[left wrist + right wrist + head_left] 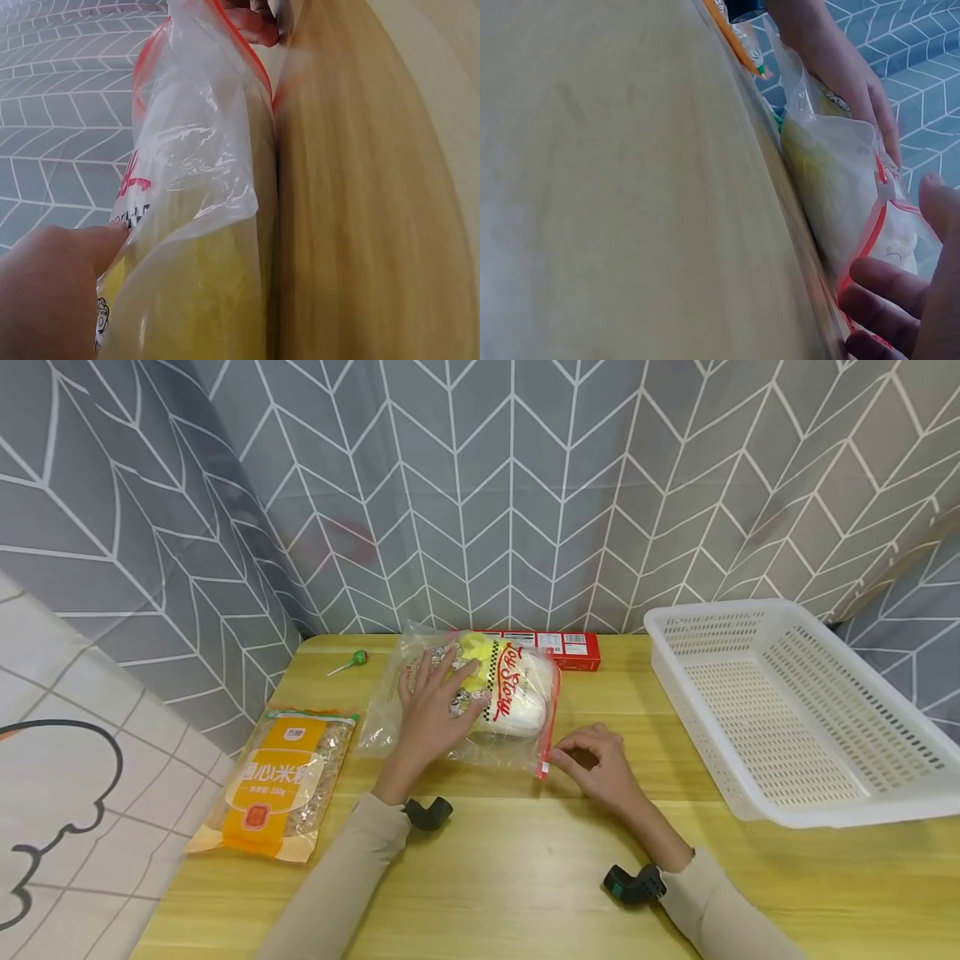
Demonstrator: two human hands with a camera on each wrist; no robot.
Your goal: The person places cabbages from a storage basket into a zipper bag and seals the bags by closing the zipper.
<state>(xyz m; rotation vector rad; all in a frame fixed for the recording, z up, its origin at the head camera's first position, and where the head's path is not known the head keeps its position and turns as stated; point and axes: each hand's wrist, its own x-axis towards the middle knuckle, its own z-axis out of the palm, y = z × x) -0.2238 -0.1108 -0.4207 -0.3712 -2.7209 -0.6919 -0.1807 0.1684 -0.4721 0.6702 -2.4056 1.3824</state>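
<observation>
A clear slider zip bag (378, 727) with a red closure strip lies on the table. Inside it is a soft-looking white and yellow package (528, 693) with red "Toy Story" lettering. My left hand (435, 714) rests on the bag with its fingers spread, pressing over the yellow part. The white slider (885, 187) sits on the red strip, at its near end in the head view. Beside that end is my right hand (600, 764); the right wrist view shows its thumb and fingers apart, around the strip's side. Whether its fingertips touch the bag I cannot tell.
Behind the bag lies a red box (588, 652). A green-wrapped lollipop (360, 657) is at the back left, above an orange food packet (281, 785). At the right stands a white plastic basket (697, 752). A grey patterned curtain (510, 485) hangs behind the table.
</observation>
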